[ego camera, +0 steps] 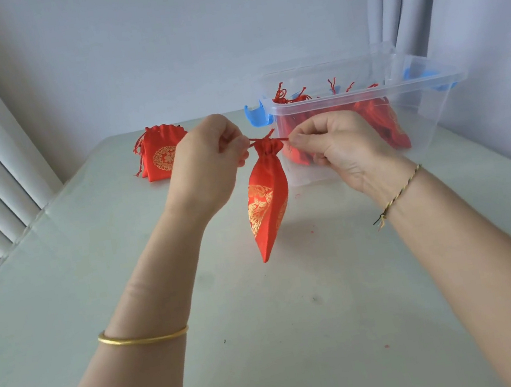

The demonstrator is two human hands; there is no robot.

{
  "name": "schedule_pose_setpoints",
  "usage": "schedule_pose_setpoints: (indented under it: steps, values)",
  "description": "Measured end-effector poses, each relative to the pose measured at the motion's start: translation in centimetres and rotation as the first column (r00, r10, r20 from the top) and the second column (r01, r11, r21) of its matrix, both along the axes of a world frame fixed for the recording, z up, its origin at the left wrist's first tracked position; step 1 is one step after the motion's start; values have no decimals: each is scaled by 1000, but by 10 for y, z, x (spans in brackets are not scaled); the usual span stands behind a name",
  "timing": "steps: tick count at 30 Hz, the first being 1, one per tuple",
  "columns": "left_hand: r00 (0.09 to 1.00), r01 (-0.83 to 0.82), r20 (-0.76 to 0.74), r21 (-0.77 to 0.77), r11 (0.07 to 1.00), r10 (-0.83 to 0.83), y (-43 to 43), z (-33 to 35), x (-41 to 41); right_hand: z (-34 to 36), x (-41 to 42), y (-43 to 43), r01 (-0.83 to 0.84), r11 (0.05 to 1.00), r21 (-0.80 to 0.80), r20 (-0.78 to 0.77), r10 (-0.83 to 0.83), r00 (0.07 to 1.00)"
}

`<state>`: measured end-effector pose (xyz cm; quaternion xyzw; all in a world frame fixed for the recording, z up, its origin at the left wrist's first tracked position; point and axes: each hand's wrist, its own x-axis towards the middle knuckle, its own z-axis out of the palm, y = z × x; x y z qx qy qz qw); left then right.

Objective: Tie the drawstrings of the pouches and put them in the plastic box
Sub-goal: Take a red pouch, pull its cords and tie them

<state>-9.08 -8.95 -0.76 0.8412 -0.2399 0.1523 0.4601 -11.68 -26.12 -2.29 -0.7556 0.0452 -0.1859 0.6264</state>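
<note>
L fingers: left hand (209, 163), thumb + forefinger pinching one drawstring (282, 139) end; other fingers curled in.
R fingers: right hand (337, 147) pinching the other end, approx same height.
String: taut, runs level L–R btwn the two pinches, cinched neck at midpoint.
Held pouch (270, 201): hangs from neck btwn the hands, long axis vertical, tip toward table (94, 285).
Knot: can't tell if done; prob. tightening step.
Plastic box (429, 119): open top, behind + right of pouch, just past right hand, so that hand is nearer for the drop.
In box: several red pouches (379, 120).
Spare pouch (162, 154): on table, far left, well apart from box; likely next.
</note>
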Motion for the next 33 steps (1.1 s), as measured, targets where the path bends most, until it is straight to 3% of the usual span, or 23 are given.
schedule_pose_setpoints:
  steps: [2, 6, 9, 12, 18, 22, 24, 27, 29, 31, 33]
  values:
    - [995, 31, -93, -48, 998, -36, -3, -2, -1, 0, -1, -2, -15, 997, -79, -46, 11, 999]
    - [981, 51, -172, -193, 980, -85, -5, 3, -5, 18, -19, -2, -217, 975, -46, -201, 204, 958]
    - [972, 50, -204, -288, 956, -112, -10, 5, -9, 24, -31, 8, -236, 912, -335, -338, 118, 934]
    - [951, 92, -251, -333, 939, -182, -26, 10, -14, 25, -37, 6, -133, 862, -489, -266, -3, 964]
    - [913, 226, -252, -341, 913, -320, -64, 39, -13, 55, -59, -36, -51, 927, -372, -248, -46, 968]
    - [939, 205, -200, -333, 920, -281, -87, 57, 1, 97, -56, -76, 146, 980, -134, -74, -156, 985]
    - [951, 173, -191, -328, 929, -245, -96, 61, 14, 116, -41, -92, 246, 957, -151, 15, -247, 969]
    - [964, 136, -184, -280, 950, -192, -105, 61, 33, 134, -5, -115, 371, 869, -328, 119, -352, 929]
    - [968, 118, -186, -251, 961, -167, -109, 60, 46, 137, 20, -127, 429, 719, -547, 164, -411, 897]
    - [971, 94, -191, -235, 968, -141, -111, 58, 58, 133, 40, -136, 401, 517, -756, 158, -450, 879]
    - [975, 69, -192, -234, 970, -116, -111, 55, 68, 121, 57, -142, 275, 415, -867, 41, -491, 870]
